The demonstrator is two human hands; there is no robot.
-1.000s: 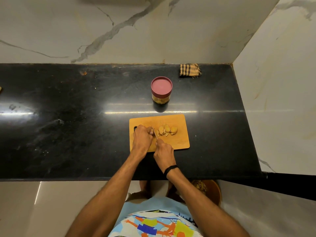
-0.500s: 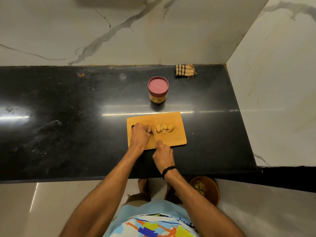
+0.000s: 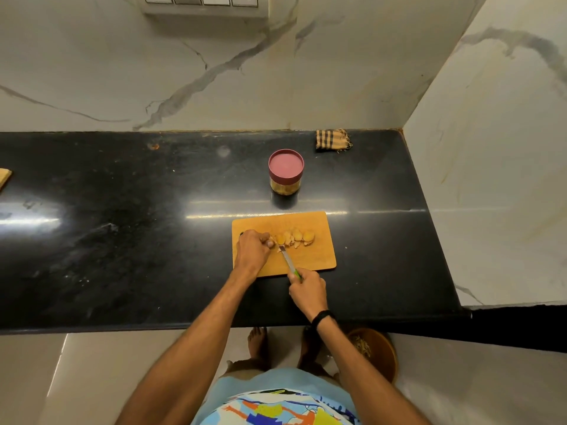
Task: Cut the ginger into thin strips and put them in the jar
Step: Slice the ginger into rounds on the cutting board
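Ginger (image 3: 295, 237) lies in a knobbly, pale-yellow row across the middle of the cutting board (image 3: 317, 256); the left hand (image 3: 252, 251) is curled over the row's left end, pinning it to the board; the right hand (image 3: 307, 289) is wrapped round the green handle of a knife (image 3: 287, 259) just off the board's near edge; the blade slants up and left across the board, its tip meeting the ginger just beside the left fingers; a black band (image 3: 322, 315) circles the right wrist; the board lies flat on the black desk (image 3: 122, 225), near its front edge; beyond the board's far edge stands the jar (image 3: 284, 187), upright, its dark-red lid (image 3: 286, 162) on, something yellowish showing through its wall; further beyond the board and a little right sits a folded checked cloth (image 3: 333, 140); far to the board's left, a corner of a pale wooden thing (image 3: 4, 177) shows; below the board's near right corner, on the floor, a brown bowl (image 3: 379, 354) holds scraps too small to name.
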